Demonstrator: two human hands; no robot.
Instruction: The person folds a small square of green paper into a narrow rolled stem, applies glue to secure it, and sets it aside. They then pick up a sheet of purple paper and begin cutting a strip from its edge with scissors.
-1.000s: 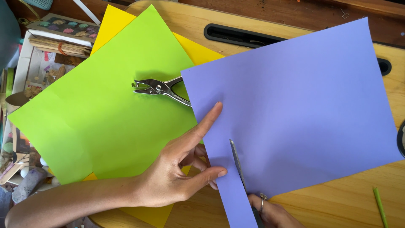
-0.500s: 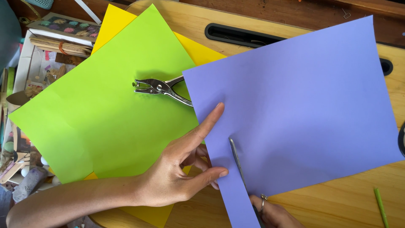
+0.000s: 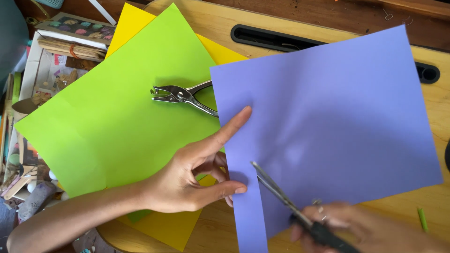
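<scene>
We see a flat periwinkle-purple sheet of paper (image 3: 328,122), plain and unpatterned. Under it lies a lime-green sheet (image 3: 117,117), equally plain, and beneath that a bright yellow sheet (image 3: 164,229). The hole punch (image 3: 185,97) is shiny silver. The scissors (image 3: 300,213) have grey metal blades and a black handle. The table (image 3: 234,23) is pale honey-coloured wood with a black slot (image 3: 272,38). At the far left, a card (image 3: 75,26) shows rows of small teal and pink blotches.
</scene>
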